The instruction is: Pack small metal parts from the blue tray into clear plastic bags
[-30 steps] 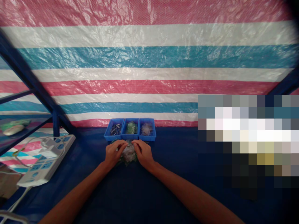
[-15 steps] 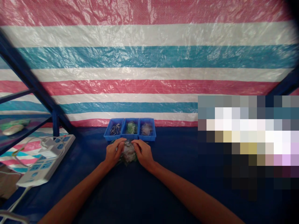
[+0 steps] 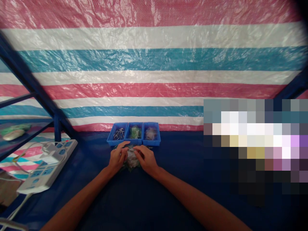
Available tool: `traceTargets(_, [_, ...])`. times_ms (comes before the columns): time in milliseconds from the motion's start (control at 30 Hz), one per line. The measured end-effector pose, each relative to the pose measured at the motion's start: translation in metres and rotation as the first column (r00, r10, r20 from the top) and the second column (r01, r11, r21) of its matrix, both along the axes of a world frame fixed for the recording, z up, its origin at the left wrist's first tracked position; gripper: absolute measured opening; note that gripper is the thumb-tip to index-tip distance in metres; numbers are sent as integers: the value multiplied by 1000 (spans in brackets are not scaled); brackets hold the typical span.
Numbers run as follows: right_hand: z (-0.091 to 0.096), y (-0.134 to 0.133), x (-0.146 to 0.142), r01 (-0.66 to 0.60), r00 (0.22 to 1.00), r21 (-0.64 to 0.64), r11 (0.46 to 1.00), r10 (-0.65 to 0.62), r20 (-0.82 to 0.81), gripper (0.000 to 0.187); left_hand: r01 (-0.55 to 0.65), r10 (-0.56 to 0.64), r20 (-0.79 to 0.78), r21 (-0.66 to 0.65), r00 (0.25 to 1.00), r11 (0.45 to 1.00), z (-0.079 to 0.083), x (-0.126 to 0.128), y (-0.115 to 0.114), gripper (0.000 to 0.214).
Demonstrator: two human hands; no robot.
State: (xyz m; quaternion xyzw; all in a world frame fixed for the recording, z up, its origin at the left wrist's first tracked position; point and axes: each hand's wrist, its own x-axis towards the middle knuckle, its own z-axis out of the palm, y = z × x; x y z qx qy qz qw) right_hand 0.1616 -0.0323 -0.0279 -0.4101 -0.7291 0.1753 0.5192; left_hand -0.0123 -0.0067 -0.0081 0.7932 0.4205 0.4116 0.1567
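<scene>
A loose pile of small clear and green plastic pieces [image 3: 132,159] lies on the dark blue table between my hands. My left hand [image 3: 117,156] is at the pile's left side, its thumb and some fingers pinched together and its index finger stretched forward. From the right, my right hand [image 3: 147,158] pinches over the pile. A tiny silvery piece [image 3: 131,149] shows between the two sets of fingertips, too small to name. Just beyond my hands stands a blue three-part bin [image 3: 133,141]. It holds thin metal pins [image 3: 119,133], green pieces [image 3: 135,132] and clear pieces [image 3: 151,133].
On the left, a white power strip [image 3: 49,170] with a plugged-in adapter and cables rests along the table edge. Blue metal frame bars [image 3: 36,86] rise there. Striped plastic sheeting [image 3: 144,61] hangs behind the table. A blurred-out area covers the right side.
My fingertips have come closer together over the pile, and both hands are now pinched. A tiny silvery piece now shows between them. The bin has stayed in place.
</scene>
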Motion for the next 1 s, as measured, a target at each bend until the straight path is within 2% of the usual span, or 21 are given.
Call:
traceTargets(633, [3,-1,0,-22,1000,53,998,22,1,21,41,-41,-33,-16,999,999,1,-1,-2,36])
traceTargets(800, [5,-2,1,37,996,25,999,-35,-82,22,14,-13,-17,79,1000,997,2,-2,0,37])
traceTargets(1000, [6,-2,1,67,991,12,998,-65,-116,25,42,-30,-60,224,998,974,-1,0,5,17])
